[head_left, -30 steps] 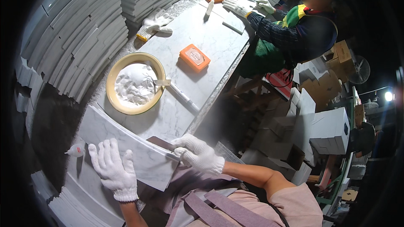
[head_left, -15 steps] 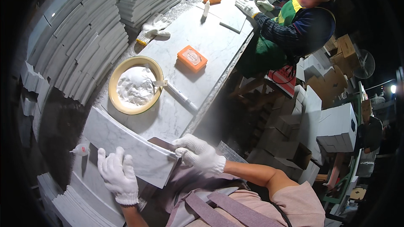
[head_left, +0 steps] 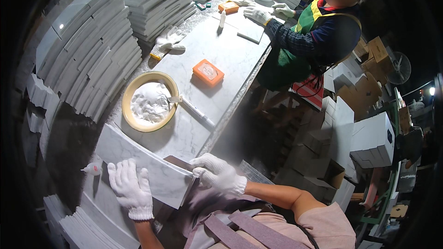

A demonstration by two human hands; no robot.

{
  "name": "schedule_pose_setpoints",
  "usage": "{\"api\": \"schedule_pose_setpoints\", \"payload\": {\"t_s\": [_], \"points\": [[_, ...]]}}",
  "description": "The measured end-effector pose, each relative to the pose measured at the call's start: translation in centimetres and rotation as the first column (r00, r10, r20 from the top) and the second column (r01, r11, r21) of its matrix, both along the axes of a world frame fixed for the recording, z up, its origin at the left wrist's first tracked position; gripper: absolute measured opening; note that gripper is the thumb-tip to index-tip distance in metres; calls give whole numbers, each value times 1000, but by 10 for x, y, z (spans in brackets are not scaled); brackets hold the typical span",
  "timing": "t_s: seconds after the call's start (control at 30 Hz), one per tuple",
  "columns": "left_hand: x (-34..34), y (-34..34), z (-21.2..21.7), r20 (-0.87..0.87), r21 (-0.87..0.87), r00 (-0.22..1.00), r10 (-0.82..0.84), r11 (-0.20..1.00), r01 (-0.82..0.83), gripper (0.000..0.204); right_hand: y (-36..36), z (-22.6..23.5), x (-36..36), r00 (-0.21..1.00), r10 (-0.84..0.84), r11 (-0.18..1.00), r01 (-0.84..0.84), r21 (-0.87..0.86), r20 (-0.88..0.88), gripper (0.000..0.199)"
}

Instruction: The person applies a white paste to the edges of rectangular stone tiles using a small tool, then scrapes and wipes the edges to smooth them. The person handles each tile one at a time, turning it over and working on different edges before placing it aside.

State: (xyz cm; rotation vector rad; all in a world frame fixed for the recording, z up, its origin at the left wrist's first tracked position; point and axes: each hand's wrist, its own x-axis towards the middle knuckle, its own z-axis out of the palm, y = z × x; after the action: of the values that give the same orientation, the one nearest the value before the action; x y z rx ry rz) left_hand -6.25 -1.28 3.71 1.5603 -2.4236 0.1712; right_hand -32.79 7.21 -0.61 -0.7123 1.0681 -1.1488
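Observation:
A grey-veined white marble tile [head_left: 150,163] lies at the near end of the bench, on top of other tiles. My left hand [head_left: 131,186], in a white knit glove, rests on its left part with the fingers stretched out and holds nothing. My right hand [head_left: 217,173], gloved alike, is closed at the tile's right end around a flat metal scraper [head_left: 177,162]. The scraper's dark blade lies along the tile's far edge; its handle is hidden in my fingers. A small white squeeze bottle [head_left: 92,169] is left of my left hand.
Beyond the tile stand a yellow bowl of white paste [head_left: 150,106], a putty knife [head_left: 196,112] and an orange box [head_left: 208,73]. Spare gloves [head_left: 167,42] lie by tall tile stacks [head_left: 87,46]. A co-worker's gloved hands [head_left: 257,15] work at the bench's far end.
My left hand has settled from raised, curled fingers to a flatter spread on the tile. My right hand keeps the scraper at nearly the same place. The co-worker's nearer hand has shifted left.

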Motion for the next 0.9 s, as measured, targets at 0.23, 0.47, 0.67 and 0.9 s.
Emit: {"api": "schedule_pose_setpoints", "payload": {"t_s": [0.23, 0.47, 0.67, 0.9], "points": [[2, -15, -8, 9, -136, 999, -54, 989, 55, 51, 5, 1, 2, 1000, 20, 1000, -20, -5, -13, 23], [6, -9, -8, 10, -66, 999, -43, 997, 44, 46, 8, 3, 1, 999, 5, 1000, -5, 13, -44, 22], [7, -19, -13, -18, -74, 1000, 6, 997, -7, 45, 9, 1, 4, 999, 16, 998, -19, -62, -50, 22], [-2, 9, 8, -47, 89, 996, 75, 994, -71, 36, 4, 8, -3, 994, -35, 992, 23, -120, -102, 29]]}}
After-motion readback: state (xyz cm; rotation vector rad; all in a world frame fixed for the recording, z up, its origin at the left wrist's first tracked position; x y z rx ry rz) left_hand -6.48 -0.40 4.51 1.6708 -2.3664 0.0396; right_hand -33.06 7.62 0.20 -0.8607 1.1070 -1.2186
